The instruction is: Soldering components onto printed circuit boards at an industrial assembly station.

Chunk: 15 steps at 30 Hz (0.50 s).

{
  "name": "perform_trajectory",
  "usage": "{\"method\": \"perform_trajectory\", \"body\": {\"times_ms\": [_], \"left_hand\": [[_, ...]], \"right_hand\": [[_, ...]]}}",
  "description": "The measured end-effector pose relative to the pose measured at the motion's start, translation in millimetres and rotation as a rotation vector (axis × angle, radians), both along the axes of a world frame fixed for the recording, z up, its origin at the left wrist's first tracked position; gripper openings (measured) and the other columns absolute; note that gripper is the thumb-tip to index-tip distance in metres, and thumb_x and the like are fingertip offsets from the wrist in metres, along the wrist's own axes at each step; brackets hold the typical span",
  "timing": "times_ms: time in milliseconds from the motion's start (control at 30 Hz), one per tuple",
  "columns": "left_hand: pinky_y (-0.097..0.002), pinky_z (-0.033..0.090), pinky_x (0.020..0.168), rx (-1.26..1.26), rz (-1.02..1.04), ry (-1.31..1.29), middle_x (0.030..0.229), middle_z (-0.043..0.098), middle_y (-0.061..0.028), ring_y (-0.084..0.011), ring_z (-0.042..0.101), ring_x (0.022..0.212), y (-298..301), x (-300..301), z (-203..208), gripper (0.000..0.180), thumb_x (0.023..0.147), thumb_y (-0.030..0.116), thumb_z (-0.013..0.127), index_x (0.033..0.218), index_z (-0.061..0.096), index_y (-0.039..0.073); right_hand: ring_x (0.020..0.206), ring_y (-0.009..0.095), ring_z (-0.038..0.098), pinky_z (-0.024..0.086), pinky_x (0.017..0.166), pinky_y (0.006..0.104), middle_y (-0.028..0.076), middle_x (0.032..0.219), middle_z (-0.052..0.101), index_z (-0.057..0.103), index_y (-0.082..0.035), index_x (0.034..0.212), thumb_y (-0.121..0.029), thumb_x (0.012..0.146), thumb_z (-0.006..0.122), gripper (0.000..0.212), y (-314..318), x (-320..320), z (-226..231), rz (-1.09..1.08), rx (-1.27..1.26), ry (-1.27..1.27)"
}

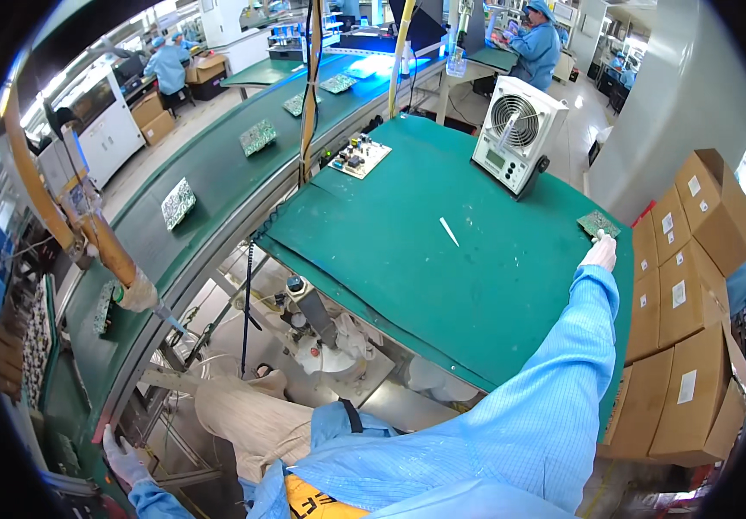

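My right hand (599, 252), in a pale glove, reaches to the far right corner of the green-topped table (373, 246). Its fingers are closed on the near edge of a green circuit board (598, 224). Low on the left, my gloved left hand (127, 460) lies against the conveyor's edge rail (107, 417), fingers stretched out and holding nothing. A second circuit board (359, 157), with tall components facing up, lies at the table's far left corner. A thin white strip (449, 231) rests mid-table.
A white fan unit (518, 134) stands at the table's back. Cardboard boxes (682, 285) are stacked along the right side. On the left runs a green conveyor (217, 177) carrying several circuit boards (178, 203). A wrapped pole with a nozzle (118, 259) hangs over it. Other people work farther off.
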<state>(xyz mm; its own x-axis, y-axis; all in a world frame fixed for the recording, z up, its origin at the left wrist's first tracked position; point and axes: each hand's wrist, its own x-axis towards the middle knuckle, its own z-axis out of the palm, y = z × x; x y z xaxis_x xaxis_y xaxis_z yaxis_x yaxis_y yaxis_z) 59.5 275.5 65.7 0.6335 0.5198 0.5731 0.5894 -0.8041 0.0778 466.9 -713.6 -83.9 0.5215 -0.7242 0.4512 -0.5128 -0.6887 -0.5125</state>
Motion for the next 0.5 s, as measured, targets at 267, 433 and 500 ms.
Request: {"method": "perform_trajectory", "body": {"times_ms": [267,433,500], "left_hand": [[-0.0345,0.039,0.104,-0.023,-0.235,0.016,0.127,0.056,-0.0143,-0.0268,0.053,0.118,-29.4,71.9,-0.1,0.039,0.087,-0.003,0.056,0.126,0.053,-0.002],[-0.0368,0.042,0.100,0.015,-0.656,0.028,0.120,0.061,-0.0157,-0.0303,0.057,0.114,-105.3,128.8,0.6,0.040,0.082,-0.007,0.059,0.121,0.058,0.000],[-0.0390,0.045,0.097,-0.005,-0.857,0.068,0.116,0.062,-0.0180,-0.0318,0.058,0.112,-157.5,149.7,10.5,0.038,0.078,-0.008,0.058,0.115,0.060,0.000]], "right_hand": [[0.091,0.028,0.064,0.049,0.081,0.0387,0.014,0.095,0.067,0.069,-0.007,0.100,-0.029,0.093,0.053,0.028,-2.7,0.8,62.4,-0.028,-0.014,-0.342],[0.067,0.016,0.065,0.053,0.063,0.0265,0.011,0.086,0.070,0.067,-0.002,0.110,-0.020,0.094,0.058,0.026,24.2,-22.8,128.6,0.290,0.731,-0.394],[0.070,0.016,0.064,0.053,0.062,0.0264,0.011,0.091,0.068,0.063,0.001,0.114,-0.013,0.094,0.058,0.026,54.9,-33.6,148.2,0.472,0.939,-0.424]]}}
